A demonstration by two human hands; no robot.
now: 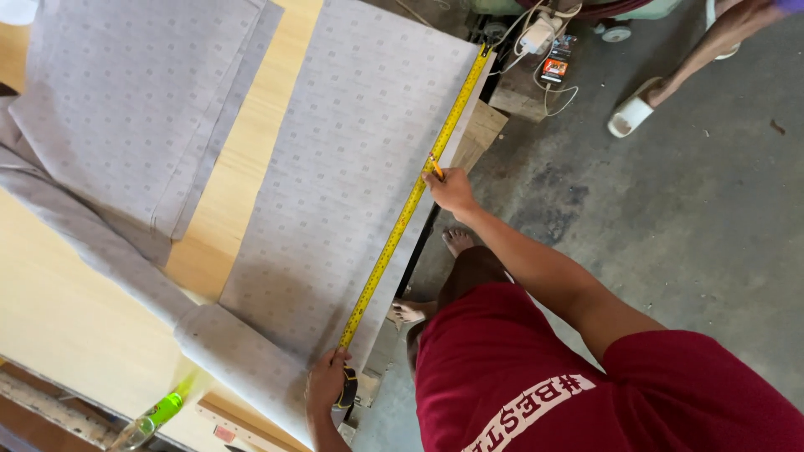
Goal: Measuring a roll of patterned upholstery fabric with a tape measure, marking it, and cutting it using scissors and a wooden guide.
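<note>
A long panel of grey patterned fabric (pixel 335 184) lies on a light wooden table (pixel 243 176). A yellow tape measure (pixel 402 218) is stretched along the fabric's edge beside the floor. My right hand (pixel 452 191) holds a yellow pencil (pixel 435 166) with its tip against the tape, about a third of the way along. My left hand (pixel 325 383) grips the dark tape measure case (pixel 347 387) at the near end of the fabric and presses it down. My red shirt, legs and bare feet show beside the table.
A second, folded grey fabric piece (pixel 134 100) lies further across the table. A green-capped bottle (pixel 155 414) rests near the table's corner. Another person's leg in a white sandal (pixel 632 113) stands on the concrete floor, near a power strip with cables (pixel 536 33).
</note>
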